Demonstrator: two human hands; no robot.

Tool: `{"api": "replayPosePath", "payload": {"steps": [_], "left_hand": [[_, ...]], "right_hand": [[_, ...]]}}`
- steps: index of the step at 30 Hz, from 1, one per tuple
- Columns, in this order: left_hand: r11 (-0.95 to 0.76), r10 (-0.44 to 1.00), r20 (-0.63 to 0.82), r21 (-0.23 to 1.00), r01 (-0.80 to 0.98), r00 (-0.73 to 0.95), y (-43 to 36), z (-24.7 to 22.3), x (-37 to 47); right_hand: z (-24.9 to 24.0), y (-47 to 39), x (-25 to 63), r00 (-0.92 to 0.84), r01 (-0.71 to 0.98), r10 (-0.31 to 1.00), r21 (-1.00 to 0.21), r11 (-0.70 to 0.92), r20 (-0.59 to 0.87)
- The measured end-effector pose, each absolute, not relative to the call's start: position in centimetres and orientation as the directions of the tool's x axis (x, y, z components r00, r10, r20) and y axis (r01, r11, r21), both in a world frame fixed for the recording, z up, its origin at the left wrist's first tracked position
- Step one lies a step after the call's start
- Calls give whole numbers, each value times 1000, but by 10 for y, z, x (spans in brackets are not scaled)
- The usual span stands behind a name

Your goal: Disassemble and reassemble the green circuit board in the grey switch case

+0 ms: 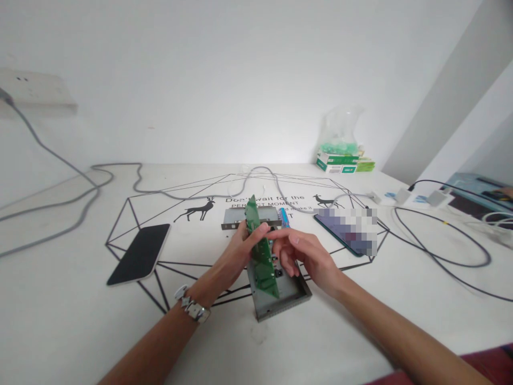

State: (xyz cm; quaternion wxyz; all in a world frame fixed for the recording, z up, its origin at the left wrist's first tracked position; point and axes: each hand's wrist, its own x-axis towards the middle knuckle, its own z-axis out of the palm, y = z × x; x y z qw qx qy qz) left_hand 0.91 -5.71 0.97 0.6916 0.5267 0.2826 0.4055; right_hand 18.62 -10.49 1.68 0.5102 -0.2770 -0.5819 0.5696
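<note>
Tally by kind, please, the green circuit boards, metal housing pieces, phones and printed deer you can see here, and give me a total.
Green circuit board: 1
Metal housing pieces: 2
Phones: 2
Printed deer: 2
Total: 7

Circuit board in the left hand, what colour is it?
The circuit board is green, as the head view shows.

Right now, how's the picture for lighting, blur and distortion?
Head view: bright, fairly even light, soft shadows; head view: wide-angle stretch towards the edges; head view: small details on the board look soft; head view: pixel blocks hide much of the phone on the right.
</note>
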Motion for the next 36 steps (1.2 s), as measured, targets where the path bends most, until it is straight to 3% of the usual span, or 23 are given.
{"api": "replayPosePath", "payload": {"steps": [4, 7, 13, 17, 22, 31, 36], "left_hand": [[147, 892, 2, 944, -295, 452, -60, 12, 8], [189, 895, -15, 918, -348, 447, -65, 19, 10], [213, 866, 52, 862, -461, 497, -73, 20, 15], [228, 861, 49, 852, -470, 506, -75, 17, 17], [183, 870, 77, 867, -464, 487, -76, 24, 16], [307, 835, -44, 864, -398, 548, -71, 29, 9], [273, 748, -20, 921, -279, 664, -66, 25, 0]], "right_hand": [[19, -106, 184, -390, -201, 892, -967, 159, 227], [18, -104, 182, -322, -98, 927, -980, 171, 193], [4, -97, 178, -229, 222, 932, -917, 331, 281], [5, -101, 176, -205, 326, 943, -891, 317, 260], [7, -104, 173, -152, 317, 953, -900, 299, 263], [2, -96, 177, -124, 126, 968, -964, 234, 218], [9, -95, 184, -14, 192, 952, -934, 302, 305]]}}
